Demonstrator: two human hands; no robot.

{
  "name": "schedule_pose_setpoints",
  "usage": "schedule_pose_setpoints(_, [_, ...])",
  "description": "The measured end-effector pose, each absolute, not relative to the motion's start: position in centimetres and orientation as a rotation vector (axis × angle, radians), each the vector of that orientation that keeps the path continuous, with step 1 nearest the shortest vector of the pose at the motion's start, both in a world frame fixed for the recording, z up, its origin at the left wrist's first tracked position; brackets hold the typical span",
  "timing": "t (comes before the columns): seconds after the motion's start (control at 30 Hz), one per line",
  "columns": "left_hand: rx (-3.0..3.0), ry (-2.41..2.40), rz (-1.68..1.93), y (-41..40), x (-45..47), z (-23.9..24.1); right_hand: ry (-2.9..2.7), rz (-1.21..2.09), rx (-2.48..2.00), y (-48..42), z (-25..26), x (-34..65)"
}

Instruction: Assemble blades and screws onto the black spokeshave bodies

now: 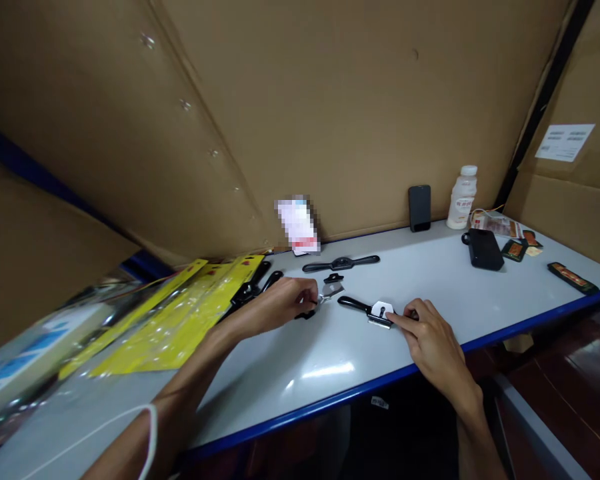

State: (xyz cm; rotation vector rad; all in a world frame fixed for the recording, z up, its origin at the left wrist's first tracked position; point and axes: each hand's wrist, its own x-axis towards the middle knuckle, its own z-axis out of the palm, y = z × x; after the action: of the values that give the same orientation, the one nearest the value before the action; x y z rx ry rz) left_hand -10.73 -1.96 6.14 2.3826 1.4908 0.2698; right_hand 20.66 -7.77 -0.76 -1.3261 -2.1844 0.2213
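Black-handled tool (355,303) with a pale plate (380,309) at its middle: it lies slantwise near the front of the desk (310,393), to the right of the left hand and directly before the right. The right hand (436,347) pinches the tool's right end, one fingertip touching the plate; the other handle points left, free. The left hand (294,298) has its fingers drawn together at the edge of some shiny metal blades (333,290); whether it pinches one cannot be told. A small black part (334,278) lies just behind the blades, and a second black tool body (341,264) farther back.

Left of the left hand, yellow-backed clear packs (175,323) overlap, with black handles (254,287) at their right end. The desk is pale grey, glossy and blue-edged. Toward its right rear, a dark phone (420,209) leans upright beside a white-capped bottle (461,200); a black case (485,250) and dark packets (515,249) lie nearby. Brown cardboard (350,120) walls the rear and sides; a white label (565,143) marks the right panel.
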Motion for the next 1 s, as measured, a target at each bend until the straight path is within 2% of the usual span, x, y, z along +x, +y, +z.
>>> schedule_pose_setpoints(0.17, [2.132, 1.392, 0.615, -2.3, -9.0, 5.7, -2.176, 0.229, -1.319, -7.9, -0.5, 20.5])
schedule_pose_setpoints(0.37, [1.758, 1.173, 0.717, -2.2, -5.5, 3.6, -2.169, 0.227, -1.336, -8.0, -0.1, 20.3])
schedule_pose_setpoints(0.53, [1.772, 1.174, 0.84, -1.8, -1.8, 2.0, -2.2, 0.222, -1.356, -8.0, 0.1, 20.3])
schedule_pose_setpoints(0.73, [1.93, 1.391, 0.945, -1.6, -0.1, 1.2, -2.191, 0.206, -1.336, -7.9, 0.0, 20.3])
schedule_pose_setpoints(1.0, [1.998, 1.441, 0.924, -1.2, 0.0, 0.4, -2.167, 0.251, -1.337, -7.9, -0.2, 20.4])
